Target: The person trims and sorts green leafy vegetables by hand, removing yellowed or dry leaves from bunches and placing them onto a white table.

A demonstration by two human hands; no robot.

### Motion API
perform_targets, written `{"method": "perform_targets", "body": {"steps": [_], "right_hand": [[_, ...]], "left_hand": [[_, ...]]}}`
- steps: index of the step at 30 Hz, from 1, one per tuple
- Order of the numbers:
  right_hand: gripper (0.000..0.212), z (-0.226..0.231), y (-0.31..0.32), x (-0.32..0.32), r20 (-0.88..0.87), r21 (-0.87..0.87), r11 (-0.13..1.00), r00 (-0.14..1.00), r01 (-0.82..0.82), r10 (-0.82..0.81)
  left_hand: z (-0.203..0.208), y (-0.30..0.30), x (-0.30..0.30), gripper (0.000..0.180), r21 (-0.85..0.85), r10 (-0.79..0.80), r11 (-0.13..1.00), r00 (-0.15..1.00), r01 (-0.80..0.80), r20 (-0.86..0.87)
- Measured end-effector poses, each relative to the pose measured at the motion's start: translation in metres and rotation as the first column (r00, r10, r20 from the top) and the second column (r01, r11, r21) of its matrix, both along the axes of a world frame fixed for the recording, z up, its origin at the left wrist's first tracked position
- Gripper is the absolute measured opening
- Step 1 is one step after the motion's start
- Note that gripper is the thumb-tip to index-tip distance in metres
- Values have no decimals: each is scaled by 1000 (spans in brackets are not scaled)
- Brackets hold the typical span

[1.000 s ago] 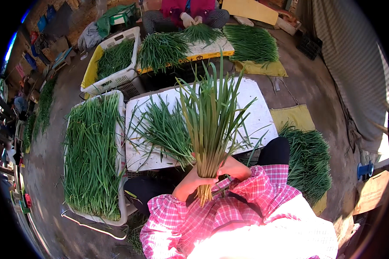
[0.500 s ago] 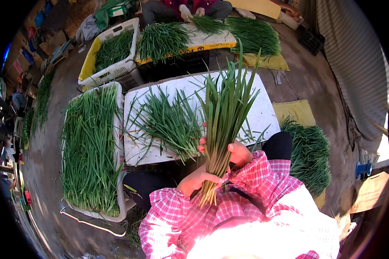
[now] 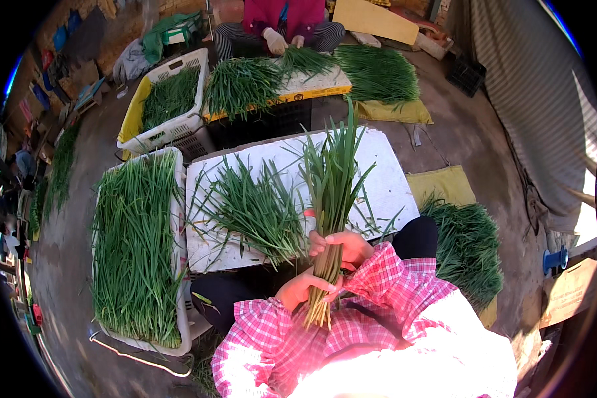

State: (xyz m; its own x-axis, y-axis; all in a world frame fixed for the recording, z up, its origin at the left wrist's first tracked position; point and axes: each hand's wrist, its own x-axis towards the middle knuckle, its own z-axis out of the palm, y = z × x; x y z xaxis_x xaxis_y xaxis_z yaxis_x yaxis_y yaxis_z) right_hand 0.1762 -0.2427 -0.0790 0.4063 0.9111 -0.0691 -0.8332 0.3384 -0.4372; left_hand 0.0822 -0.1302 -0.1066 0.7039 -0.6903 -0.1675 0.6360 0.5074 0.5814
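Upright in front of me is a bunch of garlic chives (image 3: 331, 179), green leaves up and pale stem ends down toward my lap. My left hand (image 3: 300, 289) is closed round the stems near their lower ends. Higher up, my right hand (image 3: 349, 248) wraps the bunch from the right, thumb lying across it. Just left of the bunch, a loose pile of chives (image 3: 255, 209) lies on a white board (image 3: 385, 172) at my knees, with stray leaves scattered about.
A white crate (image 3: 183, 265) packed with chives stands at my left. Another white crate (image 3: 129, 136), lined yellow, is behind it. Across from me a person (image 3: 275, 41) in pale gloves handles chives at a second board (image 3: 318, 85). More chives (image 3: 461, 245) lie on yellow cloth at right.
My right thumb has come down across the bunch, where it stuck up before. The bunch's leaf tips sit lower and are drawn closer together. The view has shifted, showing more of the person opposite.
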Motion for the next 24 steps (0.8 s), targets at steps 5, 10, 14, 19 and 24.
{"method": "perform_targets", "body": {"steps": [5,10,14,19,24], "right_hand": [[51,20,-13,4,193,-81,992,978,98,-81],[47,39,-50,38,412,-92,913,850,399,-329],[39,33,-91,88,835,-214,595,461,774,-299],[29,-29,-99,120,935,-137,286,219,948,-280],[21,-49,-95,131,927,-178,201,233,963,-295]], "left_hand": [[1,-7,7,36,110,47,993,998,-52,49],[6,9,16,57,155,430,885,898,-440,93],[11,39,16,48,151,715,686,697,-712,41],[11,42,5,44,235,721,667,692,-707,36],[6,41,3,35,349,709,631,697,-693,102]]}}
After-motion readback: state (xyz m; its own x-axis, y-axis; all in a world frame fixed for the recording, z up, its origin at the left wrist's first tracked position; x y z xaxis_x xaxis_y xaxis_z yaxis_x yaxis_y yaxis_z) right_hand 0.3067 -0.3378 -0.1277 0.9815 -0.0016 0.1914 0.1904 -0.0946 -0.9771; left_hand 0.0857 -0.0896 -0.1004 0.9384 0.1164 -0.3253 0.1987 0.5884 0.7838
